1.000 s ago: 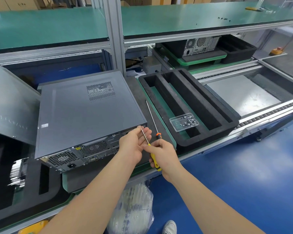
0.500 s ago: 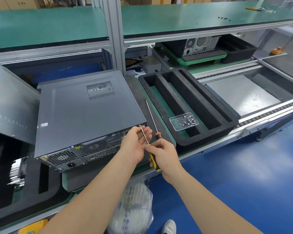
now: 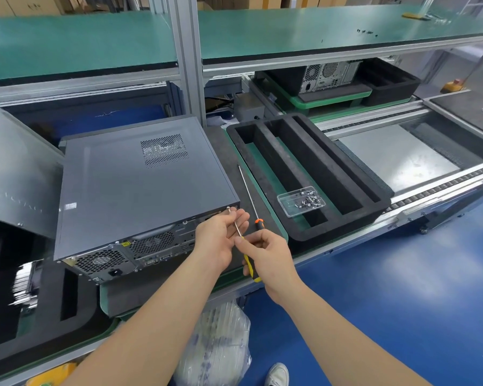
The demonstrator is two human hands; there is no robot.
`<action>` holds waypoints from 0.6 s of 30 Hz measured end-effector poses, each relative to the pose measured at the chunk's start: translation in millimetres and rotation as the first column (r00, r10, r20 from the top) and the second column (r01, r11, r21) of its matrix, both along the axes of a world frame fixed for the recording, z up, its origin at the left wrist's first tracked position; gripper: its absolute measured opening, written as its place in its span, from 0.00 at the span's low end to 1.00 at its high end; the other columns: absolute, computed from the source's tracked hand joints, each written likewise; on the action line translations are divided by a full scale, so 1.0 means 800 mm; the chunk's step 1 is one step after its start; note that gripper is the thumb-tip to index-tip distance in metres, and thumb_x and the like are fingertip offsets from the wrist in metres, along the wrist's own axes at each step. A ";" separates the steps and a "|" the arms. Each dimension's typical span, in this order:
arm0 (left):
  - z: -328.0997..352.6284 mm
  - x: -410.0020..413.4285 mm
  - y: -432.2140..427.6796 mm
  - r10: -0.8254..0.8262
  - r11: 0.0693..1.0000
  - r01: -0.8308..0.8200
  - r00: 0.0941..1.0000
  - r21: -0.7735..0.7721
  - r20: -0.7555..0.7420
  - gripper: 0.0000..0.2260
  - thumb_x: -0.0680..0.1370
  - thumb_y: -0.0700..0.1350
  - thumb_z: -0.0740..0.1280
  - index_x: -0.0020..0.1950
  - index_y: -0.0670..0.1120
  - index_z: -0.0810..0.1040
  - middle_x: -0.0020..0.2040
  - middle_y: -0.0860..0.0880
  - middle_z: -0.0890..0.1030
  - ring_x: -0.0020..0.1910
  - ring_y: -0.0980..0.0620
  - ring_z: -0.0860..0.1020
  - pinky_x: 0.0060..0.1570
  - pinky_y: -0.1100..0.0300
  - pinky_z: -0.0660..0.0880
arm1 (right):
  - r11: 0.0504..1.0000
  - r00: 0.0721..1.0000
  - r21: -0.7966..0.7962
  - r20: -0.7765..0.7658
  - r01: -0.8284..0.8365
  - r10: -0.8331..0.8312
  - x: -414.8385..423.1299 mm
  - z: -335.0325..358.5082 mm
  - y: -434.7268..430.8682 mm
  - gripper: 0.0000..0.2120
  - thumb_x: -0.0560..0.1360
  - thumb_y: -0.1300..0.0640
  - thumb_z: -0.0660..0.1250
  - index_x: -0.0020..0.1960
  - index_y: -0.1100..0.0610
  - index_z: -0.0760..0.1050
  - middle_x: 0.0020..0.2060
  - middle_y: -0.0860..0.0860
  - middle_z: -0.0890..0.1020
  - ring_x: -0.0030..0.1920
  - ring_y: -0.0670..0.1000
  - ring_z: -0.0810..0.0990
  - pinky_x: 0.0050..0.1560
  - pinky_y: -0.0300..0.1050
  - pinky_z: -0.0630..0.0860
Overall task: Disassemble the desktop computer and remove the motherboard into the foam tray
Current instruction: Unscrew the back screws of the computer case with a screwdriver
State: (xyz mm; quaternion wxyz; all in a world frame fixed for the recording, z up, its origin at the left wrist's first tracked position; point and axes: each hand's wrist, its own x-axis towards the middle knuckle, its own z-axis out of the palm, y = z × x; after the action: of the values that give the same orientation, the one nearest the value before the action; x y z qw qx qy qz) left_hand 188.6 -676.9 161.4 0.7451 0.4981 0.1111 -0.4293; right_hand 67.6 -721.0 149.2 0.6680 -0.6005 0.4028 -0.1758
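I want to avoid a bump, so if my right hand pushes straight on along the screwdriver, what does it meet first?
Probably the left hand, which touches the screwdriver just ahead of the right hand; beyond it, the computer case.

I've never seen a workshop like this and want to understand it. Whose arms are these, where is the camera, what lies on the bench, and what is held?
No machine here: a person works with bare hands, and the one camera sits on their head, looking forward and down. The right hand grips the yellow-and-black handle of a screwdriver. The fingers of the left hand rest along its shaft, with the tip at the rear top corner of the desktop computer, lying closed on the bench. Beside it lie a second screwdriver with an orange handle and a black foam tray holding a clear box of screws. A loose grey panel sits at far left.
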 end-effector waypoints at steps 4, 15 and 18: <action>0.002 0.000 -0.003 0.007 1.000 -0.007 1.000 0.017 -0.002 0.07 0.82 0.33 0.65 0.58 0.34 0.80 0.48 0.40 0.87 0.48 0.45 0.88 0.41 0.58 0.84 | 0.970 0.998 0.234 0.017 -0.065 0.063 0.001 0.004 0.003 0.16 0.80 0.46 0.71 0.52 0.61 0.81 0.38 0.56 0.83 0.35 0.53 0.82 0.34 0.48 0.80; 0.007 0.002 0.002 -0.003 1.000 0.003 0.999 0.010 -0.050 0.10 0.84 0.35 0.61 0.60 0.36 0.80 0.50 0.40 0.87 0.48 0.43 0.87 0.45 0.55 0.83 | 0.983 0.993 0.137 -0.007 -0.120 0.122 -0.002 -0.001 0.005 0.18 0.74 0.51 0.79 0.52 0.63 0.78 0.40 0.58 0.87 0.36 0.57 0.86 0.39 0.52 0.84; 0.006 0.002 0.001 0.018 0.999 -0.017 0.999 0.028 -0.041 0.08 0.83 0.38 0.65 0.58 0.37 0.81 0.50 0.40 0.87 0.48 0.44 0.87 0.46 0.54 0.83 | 0.996 0.998 0.086 -0.045 -0.027 0.031 -0.001 -0.002 0.004 0.22 0.69 0.51 0.83 0.50 0.62 0.76 0.34 0.54 0.83 0.32 0.53 0.82 0.35 0.48 0.82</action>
State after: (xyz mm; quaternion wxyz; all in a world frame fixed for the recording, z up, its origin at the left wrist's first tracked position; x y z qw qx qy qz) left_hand 190.5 -676.1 166.5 0.7393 0.4985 0.1368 -0.4315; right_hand 66.7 -717.5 147.5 0.6861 -0.5811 0.4165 -0.1346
